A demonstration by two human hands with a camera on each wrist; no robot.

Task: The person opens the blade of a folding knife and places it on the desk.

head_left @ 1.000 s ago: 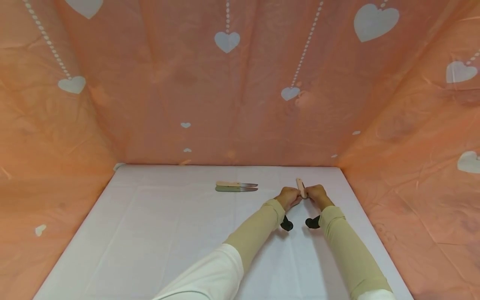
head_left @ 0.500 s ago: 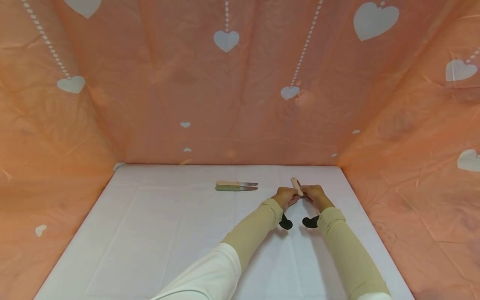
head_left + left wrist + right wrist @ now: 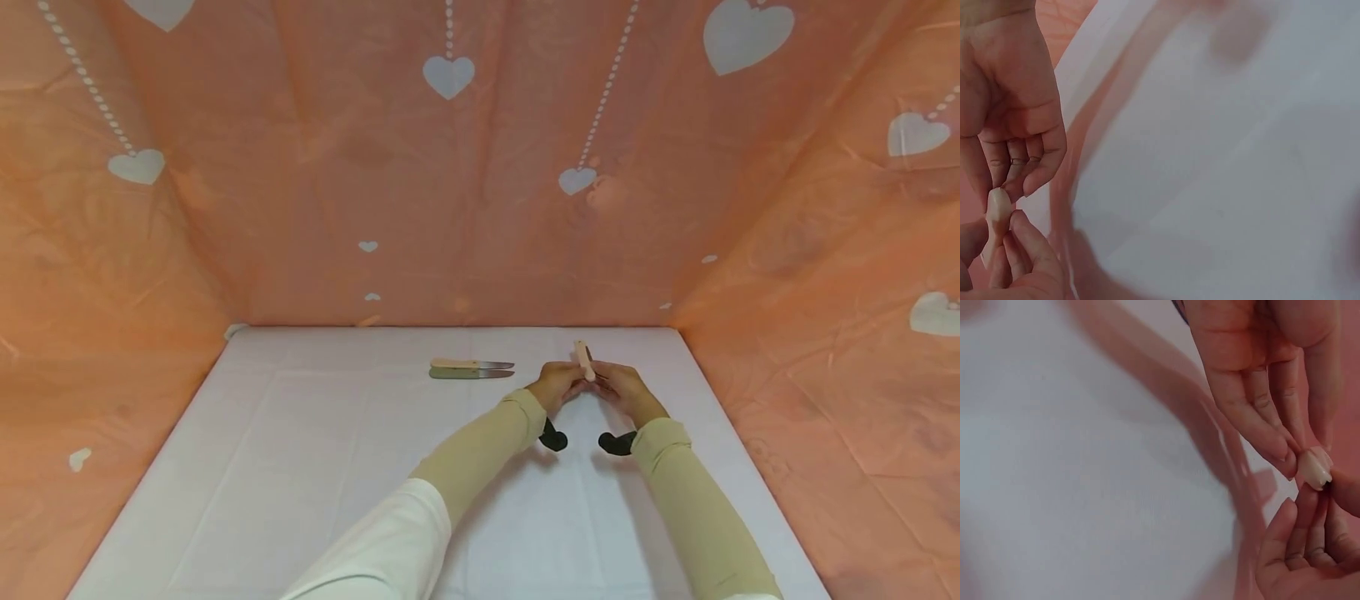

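In the head view, both hands meet over the right back part of the white table, around a folding knife (image 3: 583, 358) with a pale handle and a dark slot along one side. No blade stands out from it. The left hand (image 3: 557, 385) holds the knife from the left, the right hand (image 3: 626, 392) from the right. Seen from the left wrist, fingertips of both hands pinch the pale handle (image 3: 1000, 206). In the right wrist view, the handle's end (image 3: 1314, 467) shows between the fingertips, with a small dark spot on it.
Left of the hands lie two knives side by side with their blades pointing right, one with a beige handle (image 3: 452, 363) and one with a green handle (image 3: 452, 374). An orange curtain with pale hearts (image 3: 450, 208) surrounds the white table (image 3: 337, 467) at the back and sides.
Both hands have shifted a little to the left with the folding knife, which now stands higher between them. The two knives on the table lie as before.
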